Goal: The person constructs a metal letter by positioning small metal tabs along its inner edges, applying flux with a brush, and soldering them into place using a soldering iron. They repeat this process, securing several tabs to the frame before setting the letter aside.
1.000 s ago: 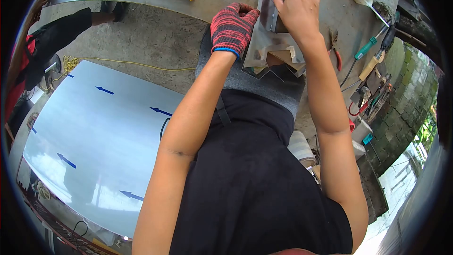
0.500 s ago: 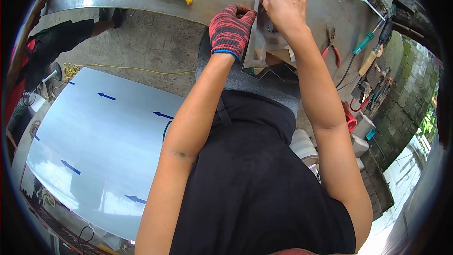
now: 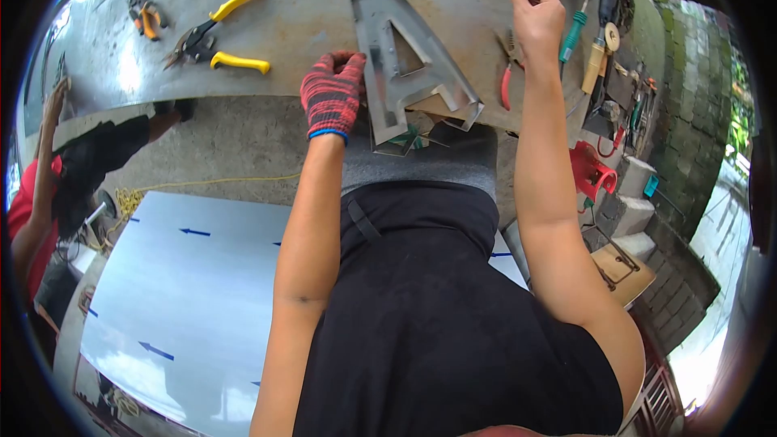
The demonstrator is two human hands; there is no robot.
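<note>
A hollow sheet-metal letter A [image 3: 379,73] lies on the metal worktable, its lower end overhanging the near edge. My left hand [image 3: 333,93], in a red and black knit glove, is closed at the left edge of the letter, fingers curled against its side wall. Bare and raised, my right hand [image 3: 537,18] is to the right of the letter and apart from it. Its thumb and fingertips are pinched together; whatever is between them is too small to make out. Red-handled pliers [image 3: 507,81] lie just left of my right wrist.
Yellow-handled snips [image 3: 202,36] and orange-handled pliers [image 3: 146,16] lie on the worktable [image 3: 283,40]. A green-handled soldering iron [image 3: 573,36] is at the right. A sheet with blue arrows [image 3: 186,291] is low at the left. Another person [image 3: 48,186] stands at the far left.
My right hand has lifted off the letter and moved right. The left hand stays at its left edge. My view has shifted, showing the whole letter and more of the table.
</note>
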